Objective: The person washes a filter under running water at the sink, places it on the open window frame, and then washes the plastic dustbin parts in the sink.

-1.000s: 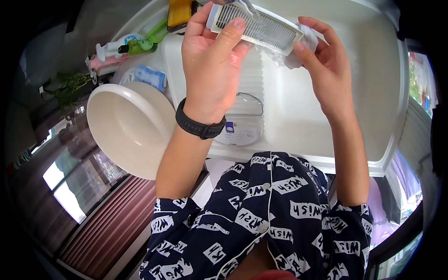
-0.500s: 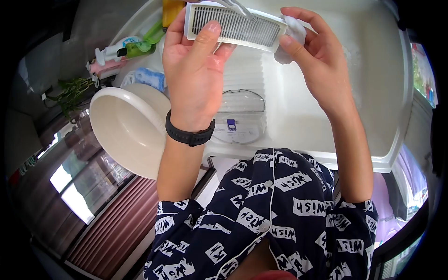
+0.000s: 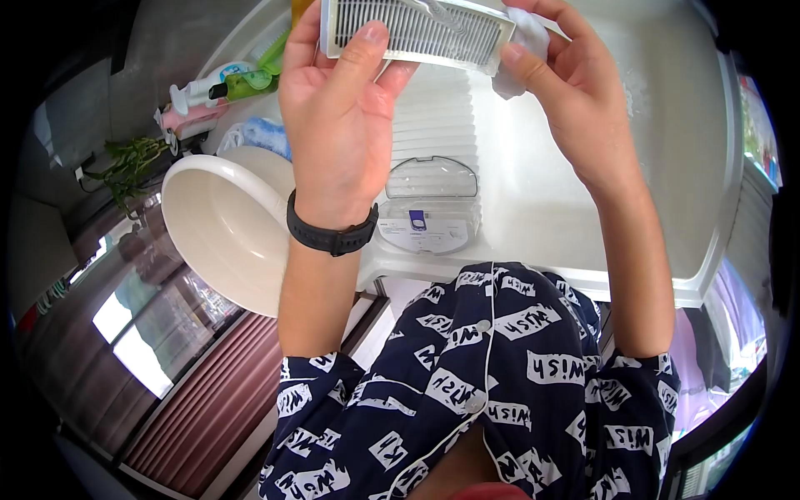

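At the top of the view, my left hand point(image 3: 337, 137) grips the left end of a white-framed pleated filter point(image 3: 400, 37), thumb across its ridged face. A stream of water point(image 3: 442, 15) runs onto the filter. My right hand point(image 3: 575, 100) is closed around a wet white cloth point(image 3: 525, 50) at the filter's right end, thumb near the frame's corner. Below the hands, a clear plastic container point(image 3: 429, 208) with a label and a thin wire-like rim lies on the ribbed part of the sink.
The white sink point(image 3: 667, 192) spreads under and right of my hands. A cream basin point(image 3: 225, 225) tilts on its left edge. Green bottles point(image 3: 250, 82), a pump bottle point(image 3: 196, 96) and a blue sponge-like item point(image 3: 265, 137) stand behind it. A plant point(image 3: 129, 171) is farther left.
Both hands and the filter have shifted slightly upward, the left hand also a little left. Water still runs on the filter, and the grips look the same.
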Action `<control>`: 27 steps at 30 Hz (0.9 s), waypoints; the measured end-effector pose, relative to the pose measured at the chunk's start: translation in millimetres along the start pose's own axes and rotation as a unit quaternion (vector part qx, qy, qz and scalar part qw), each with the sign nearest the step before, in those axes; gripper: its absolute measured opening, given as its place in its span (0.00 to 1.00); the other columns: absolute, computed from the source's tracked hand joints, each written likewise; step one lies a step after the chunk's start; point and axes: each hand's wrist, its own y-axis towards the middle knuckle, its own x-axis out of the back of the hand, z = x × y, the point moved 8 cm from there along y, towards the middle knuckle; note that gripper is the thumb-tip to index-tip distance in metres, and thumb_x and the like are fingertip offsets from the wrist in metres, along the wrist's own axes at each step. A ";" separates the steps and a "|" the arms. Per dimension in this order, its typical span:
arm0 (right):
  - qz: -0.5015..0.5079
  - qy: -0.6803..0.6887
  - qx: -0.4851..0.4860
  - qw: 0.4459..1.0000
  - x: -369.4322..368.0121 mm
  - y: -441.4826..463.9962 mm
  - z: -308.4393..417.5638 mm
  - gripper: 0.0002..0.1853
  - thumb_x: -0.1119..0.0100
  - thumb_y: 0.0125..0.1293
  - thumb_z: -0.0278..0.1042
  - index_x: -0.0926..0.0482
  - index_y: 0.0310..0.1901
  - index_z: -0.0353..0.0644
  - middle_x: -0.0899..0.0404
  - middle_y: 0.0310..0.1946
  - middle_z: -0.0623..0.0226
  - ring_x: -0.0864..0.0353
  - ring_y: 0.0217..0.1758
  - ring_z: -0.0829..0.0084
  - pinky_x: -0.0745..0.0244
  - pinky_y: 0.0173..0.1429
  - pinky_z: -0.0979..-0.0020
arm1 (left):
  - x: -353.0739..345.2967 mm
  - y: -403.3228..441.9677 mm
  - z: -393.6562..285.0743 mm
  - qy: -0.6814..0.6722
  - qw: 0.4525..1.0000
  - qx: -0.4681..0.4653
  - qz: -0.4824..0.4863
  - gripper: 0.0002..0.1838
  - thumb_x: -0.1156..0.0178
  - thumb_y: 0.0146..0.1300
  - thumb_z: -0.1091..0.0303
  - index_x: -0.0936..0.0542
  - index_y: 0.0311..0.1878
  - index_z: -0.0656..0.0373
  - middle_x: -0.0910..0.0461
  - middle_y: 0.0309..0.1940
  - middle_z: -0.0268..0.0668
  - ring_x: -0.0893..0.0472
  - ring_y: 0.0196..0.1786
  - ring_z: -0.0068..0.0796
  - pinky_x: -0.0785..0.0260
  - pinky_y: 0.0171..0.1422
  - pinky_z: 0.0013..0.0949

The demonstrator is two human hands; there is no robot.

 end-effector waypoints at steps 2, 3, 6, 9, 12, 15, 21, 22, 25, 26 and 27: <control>-0.018 -0.010 -0.011 1.000 2.4 0.7 1.1 0.23 0.44 0.68 0.15 0.34 0.64 0.35 0.20 0.42 0.65 0.24 0.41 0.80 0.27 0.47 0.76 | 1.0 0.7 2.1 0.006 1.000 0.006 -0.021 0.20 0.47 0.72 0.80 0.35 0.65 0.63 0.22 0.56 0.43 0.20 0.58 0.35 0.25 0.66 0.42; -0.018 -0.013 -0.009 1.000 3.1 0.9 2.7 0.23 0.44 0.68 0.16 0.34 0.64 0.35 0.21 0.41 0.66 0.24 0.41 0.80 0.27 0.47 0.76 | 2.1 1.0 3.2 0.008 0.999 0.009 -0.031 0.21 0.47 0.72 0.80 0.35 0.65 0.63 0.22 0.57 0.43 0.20 0.59 0.35 0.26 0.67 0.42; -0.020 -0.037 0.016 0.999 6.9 -0.1 6.7 0.23 0.45 0.68 0.16 0.33 0.64 0.36 0.21 0.42 0.66 0.24 0.42 0.79 0.27 0.48 0.76 | 0.0 3.9 6.0 0.011 1.000 0.018 0.005 0.20 0.48 0.72 0.80 0.35 0.65 0.63 0.22 0.57 0.43 0.20 0.59 0.34 0.26 0.67 0.41; -0.033 -0.079 0.071 0.994 17.5 -2.8 7.8 0.22 0.46 0.68 0.16 0.32 0.63 0.36 0.22 0.44 0.65 0.24 0.44 0.80 0.27 0.48 0.76 | -9.1 8.3 15.0 0.008 0.998 0.040 0.045 0.18 0.47 0.72 0.80 0.31 0.63 0.64 0.20 0.55 0.42 0.19 0.57 0.32 0.25 0.65 0.39; -0.054 -0.122 0.062 0.989 29.6 -2.2 13.1 0.21 0.46 0.69 0.17 0.31 0.63 0.36 0.23 0.46 0.66 0.25 0.46 0.80 0.27 0.49 0.76 | -12.1 13.8 31.1 0.058 0.992 0.101 0.051 0.16 0.45 0.72 0.79 0.28 0.60 0.65 0.19 0.52 0.40 0.18 0.55 0.30 0.23 0.62 0.36; -0.066 -0.198 0.045 0.977 35.4 -8.6 31.9 0.21 0.47 0.69 0.17 0.31 0.63 0.37 0.24 0.46 0.67 0.26 0.46 0.80 0.28 0.50 0.77 | -11.5 18.4 45.3 0.051 0.989 0.111 0.083 0.15 0.45 0.71 0.80 0.27 0.59 0.65 0.18 0.51 0.38 0.17 0.52 0.29 0.22 0.59 0.34; -0.008 -0.291 0.072 0.954 52.3 -20.6 37.7 0.22 0.40 0.68 0.24 0.28 0.63 0.39 0.22 0.47 0.68 0.25 0.44 0.80 0.28 0.50 0.77 | -34.8 13.2 49.1 0.101 0.990 0.067 0.069 0.15 0.44 0.70 0.78 0.25 0.59 0.60 0.16 0.46 0.36 0.16 0.45 0.26 0.21 0.50 0.28; -0.029 -0.315 0.083 0.945 58.3 -20.5 34.4 0.20 0.37 0.67 0.27 0.24 0.60 0.40 0.20 0.45 0.68 0.23 0.43 0.79 0.27 0.50 0.75 | -33.1 14.4 54.2 0.118 0.987 0.062 0.093 0.16 0.41 0.69 0.78 0.25 0.59 0.61 0.17 0.48 0.37 0.16 0.47 0.26 0.22 0.54 0.30; -0.038 -0.374 0.103 0.921 72.6 -25.1 31.8 0.14 0.33 0.66 0.27 0.19 0.53 0.40 0.16 0.42 0.69 0.19 0.41 0.78 0.25 0.46 0.75 | -35.5 16.7 59.9 0.195 0.968 0.025 0.155 0.17 0.36 0.67 0.78 0.25 0.57 0.63 0.18 0.49 0.37 0.18 0.51 0.26 0.23 0.57 0.32; -0.032 -0.390 0.108 0.914 74.6 -27.0 31.5 0.12 0.33 0.65 0.25 0.18 0.50 0.40 0.16 0.42 0.70 0.18 0.40 0.79 0.25 0.44 0.75 | -43.9 14.0 56.5 0.239 0.956 -0.002 0.169 0.16 0.37 0.66 0.79 0.24 0.56 0.64 0.18 0.48 0.36 0.19 0.49 0.24 0.24 0.54 0.29; -0.052 -0.409 0.126 0.902 76.2 -29.2 33.9 0.11 0.34 0.64 0.24 0.18 0.48 0.40 0.16 0.41 0.68 0.17 0.40 0.75 0.23 0.43 0.73 | -52.3 10.3 52.8 0.283 0.941 -0.030 0.183 0.15 0.37 0.66 0.80 0.23 0.55 0.64 0.19 0.47 0.36 0.20 0.48 0.22 0.25 0.50 0.26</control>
